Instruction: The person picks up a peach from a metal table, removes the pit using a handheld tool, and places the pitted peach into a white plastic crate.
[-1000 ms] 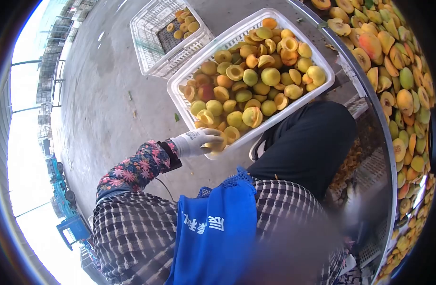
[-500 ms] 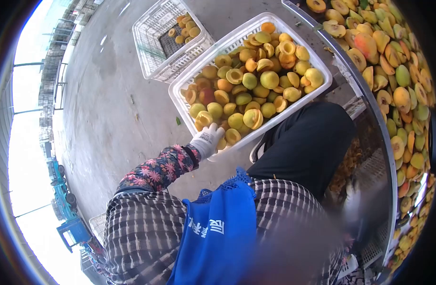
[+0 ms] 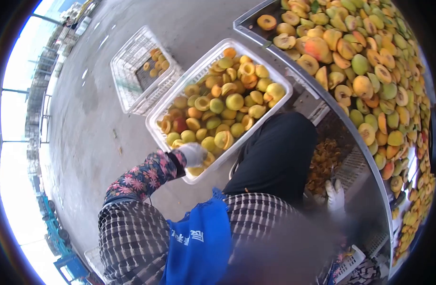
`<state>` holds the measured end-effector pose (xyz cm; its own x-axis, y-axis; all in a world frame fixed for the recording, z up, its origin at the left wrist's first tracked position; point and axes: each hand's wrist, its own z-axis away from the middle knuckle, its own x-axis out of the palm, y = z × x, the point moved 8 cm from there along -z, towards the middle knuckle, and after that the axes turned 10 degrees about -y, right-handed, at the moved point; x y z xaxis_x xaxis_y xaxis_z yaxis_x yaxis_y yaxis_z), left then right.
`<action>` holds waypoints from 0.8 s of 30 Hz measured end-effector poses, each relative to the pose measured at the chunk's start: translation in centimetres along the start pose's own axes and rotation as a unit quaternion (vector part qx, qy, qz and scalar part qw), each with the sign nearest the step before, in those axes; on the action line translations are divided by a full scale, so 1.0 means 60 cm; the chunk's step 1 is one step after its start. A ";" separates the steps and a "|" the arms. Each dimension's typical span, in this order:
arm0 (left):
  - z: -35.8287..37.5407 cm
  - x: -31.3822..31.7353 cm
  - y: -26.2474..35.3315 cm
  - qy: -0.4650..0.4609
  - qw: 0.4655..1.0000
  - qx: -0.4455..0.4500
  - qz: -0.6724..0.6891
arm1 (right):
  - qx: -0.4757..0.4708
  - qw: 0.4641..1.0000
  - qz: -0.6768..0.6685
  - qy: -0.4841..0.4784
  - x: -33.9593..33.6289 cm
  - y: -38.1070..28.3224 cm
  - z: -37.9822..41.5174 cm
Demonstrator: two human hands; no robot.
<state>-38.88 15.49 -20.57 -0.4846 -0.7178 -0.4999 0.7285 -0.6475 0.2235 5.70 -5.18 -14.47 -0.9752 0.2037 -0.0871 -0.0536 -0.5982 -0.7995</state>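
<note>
My left hand (image 3: 193,154), in a white glove, reaches over the near left corner of a white crate (image 3: 279,102) full of halved yellow and green peaches (image 3: 234,101). It touches fruit there, but its fingers are hidden behind the glove's back. At the lower right, my right hand (image 3: 335,195), also gloved in white, has its fingers apart, with nothing visible between them. It is beside a heap of small brown-orange pieces (image 3: 323,164) below the metal table's rim.
A metal table (image 3: 339,107) piled with peach halves (image 3: 362,85) curves along the right. Behind the full crate, a second white crate (image 3: 127,97) holds several halves. A blue-green vehicle (image 3: 54,228) stands at far left. Dark blur covers the lower middle.
The view has shifted, so crates and table appear further left. My left hand's fingers have turned from sight at the crate's corner. My right hand, blurred before, now shows clearly with fingers spread.
</note>
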 end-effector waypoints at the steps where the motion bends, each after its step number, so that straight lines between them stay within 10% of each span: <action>1: 0.016 -0.096 0.031 0.120 0.992 -0.033 -0.030 | -0.008 1.000 0.012 0.010 -0.007 0.004 0.000; 5: -0.061 -0.341 0.086 0.439 0.880 0.108 0.144 | -0.042 0.989 0.144 0.019 -0.015 -0.003 -0.008; 10: -0.248 -0.403 0.133 0.446 0.873 0.088 0.176 | -0.043 0.984 0.168 0.047 -0.020 -0.003 -0.008; 14: -0.222 -0.395 0.112 0.325 0.927 0.077 0.168 | -0.142 0.952 0.263 0.061 -0.036 0.032 -0.016; 21: -0.131 -0.369 0.031 -0.030 0.998 -0.036 -0.046 | 0.060 0.993 -0.097 -0.017 -0.043 0.099 -0.041; 24: -0.131 -0.453 -0.007 0.369 0.923 -0.057 0.096 | -0.054 0.995 0.082 0.013 -0.049 0.081 -0.059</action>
<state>-22.23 37.28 -13.66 0.0902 -0.4191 -0.9035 0.8327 -0.4660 0.2992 9.08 -5.92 -20.20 -0.9628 0.1309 -0.2365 0.1312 -0.5387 -0.8322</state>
